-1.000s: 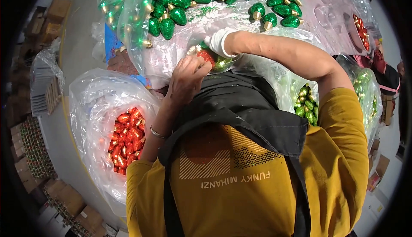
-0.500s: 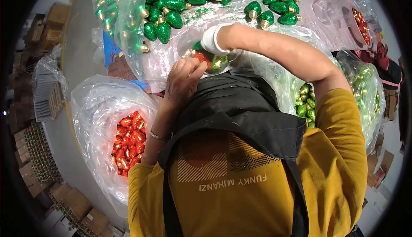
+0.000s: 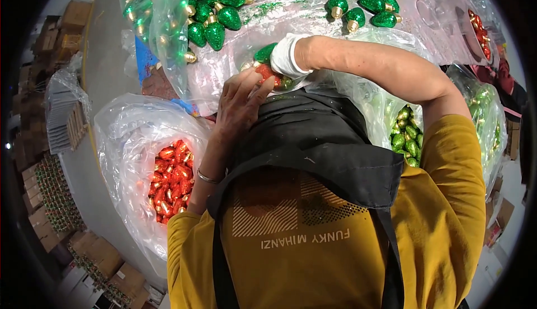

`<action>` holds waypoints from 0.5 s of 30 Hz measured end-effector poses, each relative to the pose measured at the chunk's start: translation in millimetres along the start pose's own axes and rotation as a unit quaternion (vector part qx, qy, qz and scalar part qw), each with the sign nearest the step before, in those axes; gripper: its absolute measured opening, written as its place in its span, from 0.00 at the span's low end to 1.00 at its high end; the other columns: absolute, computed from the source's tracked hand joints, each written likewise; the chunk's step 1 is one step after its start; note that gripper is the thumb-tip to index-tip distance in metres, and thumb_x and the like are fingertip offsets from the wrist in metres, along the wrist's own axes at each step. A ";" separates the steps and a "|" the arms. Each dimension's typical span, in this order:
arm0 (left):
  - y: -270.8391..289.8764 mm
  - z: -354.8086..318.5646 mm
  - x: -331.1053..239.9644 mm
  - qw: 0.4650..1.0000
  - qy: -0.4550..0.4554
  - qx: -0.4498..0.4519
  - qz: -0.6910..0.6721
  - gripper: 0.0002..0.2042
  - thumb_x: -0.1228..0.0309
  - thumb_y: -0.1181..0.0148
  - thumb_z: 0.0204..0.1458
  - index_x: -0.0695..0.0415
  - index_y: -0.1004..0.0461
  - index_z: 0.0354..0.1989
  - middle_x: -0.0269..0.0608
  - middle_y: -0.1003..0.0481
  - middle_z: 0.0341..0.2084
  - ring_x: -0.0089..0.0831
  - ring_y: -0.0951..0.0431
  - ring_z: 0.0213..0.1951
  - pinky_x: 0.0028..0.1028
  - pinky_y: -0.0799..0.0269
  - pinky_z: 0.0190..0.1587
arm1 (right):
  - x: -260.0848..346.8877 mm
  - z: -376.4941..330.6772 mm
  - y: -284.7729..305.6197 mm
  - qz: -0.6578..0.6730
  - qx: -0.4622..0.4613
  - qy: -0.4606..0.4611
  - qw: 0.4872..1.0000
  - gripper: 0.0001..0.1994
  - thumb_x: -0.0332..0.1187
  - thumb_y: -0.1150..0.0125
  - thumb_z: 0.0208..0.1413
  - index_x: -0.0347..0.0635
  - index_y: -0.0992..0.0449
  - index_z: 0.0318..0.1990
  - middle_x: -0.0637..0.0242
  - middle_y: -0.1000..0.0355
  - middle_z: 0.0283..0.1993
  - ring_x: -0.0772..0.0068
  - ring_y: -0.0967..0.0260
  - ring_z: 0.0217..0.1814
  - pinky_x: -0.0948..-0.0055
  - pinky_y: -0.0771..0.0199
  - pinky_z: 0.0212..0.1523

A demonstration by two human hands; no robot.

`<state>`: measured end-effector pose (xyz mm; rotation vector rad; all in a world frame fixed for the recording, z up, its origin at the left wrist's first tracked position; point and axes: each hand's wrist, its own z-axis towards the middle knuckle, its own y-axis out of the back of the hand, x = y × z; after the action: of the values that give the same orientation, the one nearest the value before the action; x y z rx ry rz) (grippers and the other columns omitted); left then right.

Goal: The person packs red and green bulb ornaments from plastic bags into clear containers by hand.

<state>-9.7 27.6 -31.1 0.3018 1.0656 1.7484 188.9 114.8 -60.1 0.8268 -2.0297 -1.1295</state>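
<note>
In front of my apron, my left hand [image 3: 240,99] is bare, its fingers bent together against a red glittery bulb ornament [image 3: 267,75]. Close beside it, my right hand [image 3: 287,54] wears a white glove and reaches down over the same spot; its fingertips are hidden. A dark green glittery bulb ornament [image 3: 264,54] lies just left of the glove. Below the glove, a lighter green bulb ornament [image 3: 286,83] shows in part. What looks like clear plastic surrounds these ornaments, but I cannot tell its shape.
Green bulb ornaments [image 3: 229,15] with gold caps lie across the far table. A clear bag of red ornaments [image 3: 172,180] stands at left, and a bag of light green ones [image 3: 406,135] at right. Cardboard boxes [image 3: 100,250] line the far left. A bowl of red ornaments [image 3: 479,34] sits far right.
My gloved right hand has shifted slightly right, and more of the dark green ornament shows. My left hand's fingers stay at the red ornament. The whole view has shifted a little.
</note>
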 end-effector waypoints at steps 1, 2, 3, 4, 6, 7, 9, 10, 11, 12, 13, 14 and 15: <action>-1.6 -1.6 0.1 1.000 0.006 -0.003 -0.002 0.24 0.81 0.42 0.42 0.51 0.28 0.51 0.40 0.31 0.44 0.41 0.31 0.48 0.36 0.32 0.49 | 2.3 0.6 1.2 0.003 -0.002 0.001 1.000 0.10 0.31 0.43 0.46 0.41 0.22 0.37 0.55 0.24 0.37 0.51 0.26 0.38 0.58 0.27 0.37; -3.4 -3.0 -0.1 1.000 0.012 -0.007 -0.004 0.24 0.81 0.43 0.42 0.50 0.28 0.52 0.40 0.32 0.44 0.41 0.31 0.49 0.36 0.32 0.49 | 4.2 0.9 2.4 -0.015 -0.017 0.018 1.000 0.10 0.31 0.43 0.46 0.41 0.22 0.36 0.56 0.24 0.36 0.51 0.26 0.38 0.58 0.27 0.37; -4.1 -4.2 -0.3 1.000 0.017 -0.010 -0.007 0.24 0.81 0.43 0.43 0.49 0.28 0.52 0.40 0.32 0.45 0.41 0.32 0.50 0.36 0.32 0.50 | 6.1 0.9 3.6 -0.034 -0.033 0.033 0.998 0.10 0.32 0.43 0.46 0.42 0.22 0.36 0.56 0.23 0.36 0.51 0.26 0.38 0.59 0.27 0.37; -3.6 -5.2 -0.4 1.000 0.016 -0.007 -0.007 0.24 0.81 0.43 0.43 0.49 0.28 0.52 0.40 0.32 0.45 0.41 0.32 0.50 0.36 0.32 0.50 | 7.9 0.6 4.9 -0.052 -0.048 0.048 0.996 0.10 0.32 0.43 0.46 0.42 0.21 0.36 0.56 0.23 0.36 0.52 0.25 0.39 0.59 0.27 0.37; -2.1 -7.0 -0.4 0.999 0.026 0.004 -0.024 0.24 0.81 0.42 0.43 0.49 0.27 0.51 0.41 0.32 0.45 0.41 0.31 0.50 0.36 0.32 0.50 | 9.8 -1.6 8.4 -0.052 -0.023 0.042 0.997 0.10 0.33 0.42 0.45 0.42 0.22 0.36 0.56 0.24 0.35 0.52 0.26 0.37 0.60 0.27 0.36; -0.9 -8.4 0.1 0.999 0.036 0.006 -0.026 0.23 0.81 0.42 0.43 0.48 0.27 0.51 0.41 0.32 0.45 0.41 0.31 0.50 0.36 0.32 0.50 | 13.9 -3.3 20.6 -0.060 0.004 0.045 0.997 0.10 0.33 0.42 0.45 0.43 0.22 0.35 0.56 0.24 0.34 0.52 0.26 0.36 0.61 0.27 0.36; -0.1 -10.0 -1.6 0.999 0.036 0.007 -0.022 0.23 0.80 0.41 0.43 0.49 0.27 0.51 0.41 0.32 0.45 0.41 0.31 0.49 0.36 0.32 0.50 | 19.2 -9.0 40.3 -0.071 0.032 0.048 0.996 0.09 0.34 0.41 0.45 0.43 0.23 0.35 0.56 0.25 0.33 0.52 0.26 0.35 0.61 0.27 0.36; 0.0 -10.0 -3.4 0.999 0.032 0.008 -0.021 0.23 0.80 0.41 0.43 0.49 0.26 0.50 0.41 0.32 0.45 0.41 0.31 0.49 0.36 0.32 0.50 | 20.3 -13.6 49.2 -0.088 0.054 0.042 0.994 0.09 0.34 0.41 0.44 0.43 0.23 0.34 0.57 0.25 0.33 0.52 0.26 0.34 0.61 0.27 0.35; -0.1 -10.4 -3.8 0.999 0.027 0.011 -0.023 0.22 0.80 0.41 0.43 0.49 0.26 0.50 0.41 0.32 0.45 0.41 0.31 0.49 0.36 0.31 0.49 | 21.7 -16.8 55.1 -0.103 0.077 0.034 0.991 0.09 0.34 0.41 0.44 0.42 0.23 0.33 0.57 0.25 0.32 0.52 0.26 0.34 0.61 0.27 0.34; 0.4 -10.3 -3.5 0.999 0.027 0.009 -0.021 0.22 0.80 0.41 0.43 0.49 0.26 0.50 0.41 0.32 0.45 0.41 0.31 0.49 0.36 0.31 0.49 | 23.8 -17.7 58.2 -0.119 0.099 0.026 0.988 0.09 0.34 0.41 0.43 0.42 0.23 0.33 0.58 0.25 0.32 0.52 0.26 0.33 0.60 0.27 0.33; 1.3 -10.2 -2.9 0.999 0.028 0.009 -0.025 0.22 0.79 0.40 0.42 0.50 0.26 0.49 0.41 0.32 0.44 0.41 0.31 0.49 0.36 0.31 0.49 | 27.3 -16.7 58.8 -0.121 0.099 0.027 0.987 0.09 0.34 0.41 0.43 0.42 0.23 0.33 0.58 0.25 0.32 0.52 0.26 0.33 0.60 0.27 0.33; 2.5 -10.1 -2.4 0.999 0.028 0.009 -0.028 0.21 0.79 0.40 0.42 0.51 0.26 0.49 0.41 0.32 0.44 0.40 0.31 0.48 0.36 0.31 0.49 | 31.6 -15.0 58.4 -0.101 0.069 0.035 0.992 0.09 0.34 0.41 0.43 0.42 0.23 0.32 0.58 0.24 0.32 0.52 0.26 0.34 0.60 0.26 0.33; 3.8 -10.4 -2.4 0.999 0.029 0.009 -0.031 0.21 0.79 0.39 0.42 0.51 0.25 0.48 0.41 0.32 0.44 0.40 0.31 0.48 0.36 0.31 0.49 | 35.3 -12.5 57.3 -0.080 0.039 0.044 0.995 0.09 0.35 0.42 0.44 0.43 0.22 0.32 0.58 0.24 0.33 0.52 0.25 0.35 0.60 0.26 0.33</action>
<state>-17.6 19.9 -33.6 0.2277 1.1214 1.7022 166.5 105.9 3.9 1.0759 -1.9737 -1.0856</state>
